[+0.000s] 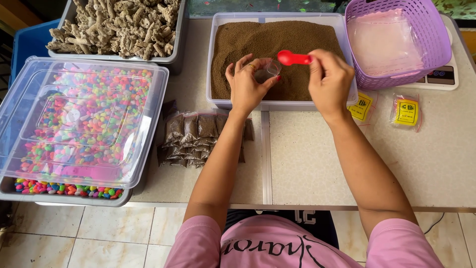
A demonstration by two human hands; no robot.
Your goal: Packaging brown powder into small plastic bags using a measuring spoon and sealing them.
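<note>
Mid-fill: left hand (246, 84) pinches a small clear bag (269, 68) open over the tub (218, 59) of brown granules, right hand (329, 79) w/ fingers clamped on red scoop (292, 58) at its mouth; next needs a steady tip in.

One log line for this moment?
left hand: holds small clear bag | right hand: holds red spoon | over brown-granule tub

Person wears a pink short-sleeved shirt (277, 245) with dark lettering across the chest; sleeves end above the elbows, forearms bare. A dark garment (317, 221) with pale markings shows beyond the shirt hem. Left hand (245, 87): a ring on one finger, red-painted nails. Right hand (329, 82): no jewellery visible.
</note>
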